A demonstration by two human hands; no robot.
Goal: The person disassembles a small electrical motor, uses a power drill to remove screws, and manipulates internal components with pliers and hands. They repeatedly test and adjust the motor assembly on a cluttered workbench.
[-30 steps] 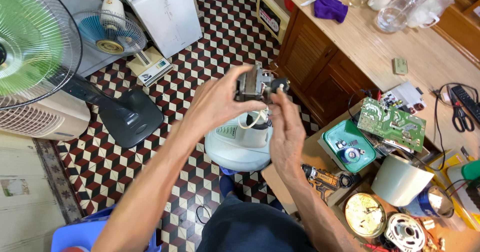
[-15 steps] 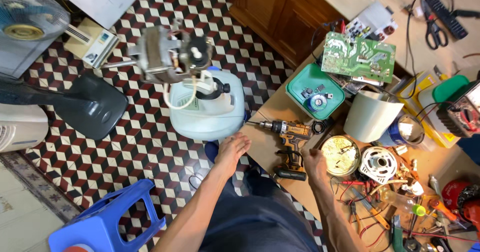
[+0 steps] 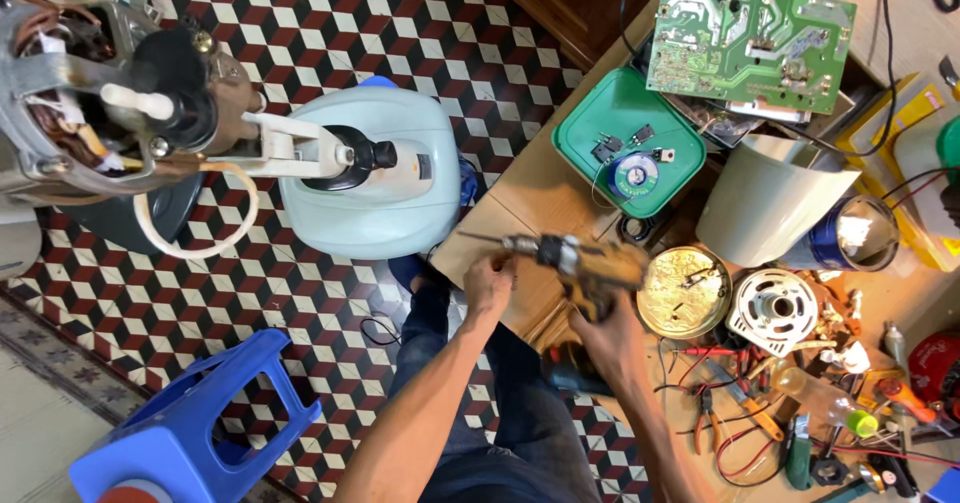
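- Right hand was wrapped around the grip of a cordless drill, blurred by motion; the drill sat above the near-left corner of the wooden tabletop, bit pointing left.
- Left hand was up at the chuck end, fingers curled near the bit; could not tell whether it truly pinched the bit or only steadied it.
- Just right of the drill: a round brass-coloured disc and a white slotted motor cover, both near the tabletop's front edge.
- Further back: a green lid-like tray with small parts and a solder reel, a green circuit board leaning behind it, and a pale curved shell.
- Front-right corner was cluttered with pliers and loose wires.
- On the tiled floor, left of the tabletop: a pale blue fan base carrying the exposed fan motor; a blue plastic stool nearer the person.
- Risk, as a judgement: fingers that close to the bit could get caught if the trigger were squeezed.
- Risk: a slip of the drill could knock the disc or motor cover off the front edge.
- Risk: the loose wires nearby could snag the spinning chuck.
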